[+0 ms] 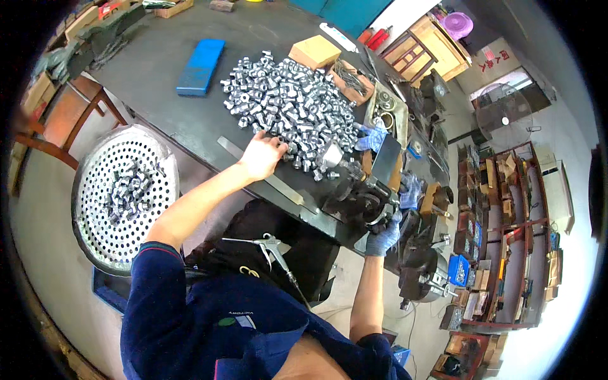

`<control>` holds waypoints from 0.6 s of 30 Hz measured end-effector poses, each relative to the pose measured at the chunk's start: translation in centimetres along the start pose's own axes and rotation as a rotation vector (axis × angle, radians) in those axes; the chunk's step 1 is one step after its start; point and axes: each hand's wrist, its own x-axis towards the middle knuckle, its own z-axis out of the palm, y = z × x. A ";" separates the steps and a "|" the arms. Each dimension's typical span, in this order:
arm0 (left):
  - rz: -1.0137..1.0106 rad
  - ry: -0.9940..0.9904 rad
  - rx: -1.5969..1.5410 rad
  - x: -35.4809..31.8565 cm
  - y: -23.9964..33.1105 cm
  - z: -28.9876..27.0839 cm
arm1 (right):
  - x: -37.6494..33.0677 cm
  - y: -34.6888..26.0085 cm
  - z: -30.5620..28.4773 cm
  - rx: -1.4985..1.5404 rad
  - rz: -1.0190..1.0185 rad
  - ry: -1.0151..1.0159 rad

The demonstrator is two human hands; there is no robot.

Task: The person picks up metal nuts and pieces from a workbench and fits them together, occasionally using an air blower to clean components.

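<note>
My left hand (261,156) is bare and reaches to the near edge of a big heap of shiny metal fittings (288,104). Its fingers are bent and a little apart, with the tips against the nearest pieces; I see no fitting clearly gripped. My right hand (384,238) wears a grey-blue glove and is closed round part of a dark bench machine (367,199) at the table's front edge; the exact part it grips is mostly hidden. A flat metal bar (278,189) lies along the table edge, below my left hand.
Left of the table, a round perforated metal tray (95,190) carries more fittings. An air blow gun (272,248) lies at my lap. A blue box (201,66) and a yellow block (315,52) flank the heap. Shelves (513,234) stand at right, beyond a second machine (421,272).
</note>
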 end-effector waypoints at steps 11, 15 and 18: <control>-0.517 -0.001 -1.654 2.2 1.9 -8.0 | 2.2 1.1 -3.9 0.045 0.095 -0.110; -0.447 0.002 -1.733 4.0 2.4 -7.6 | 0.2 0.0 -1.4 0.040 0.065 -0.093; -0.453 -0.014 -1.709 4.6 2.7 -6.8 | 0.2 -0.1 -1.1 0.038 0.041 -0.024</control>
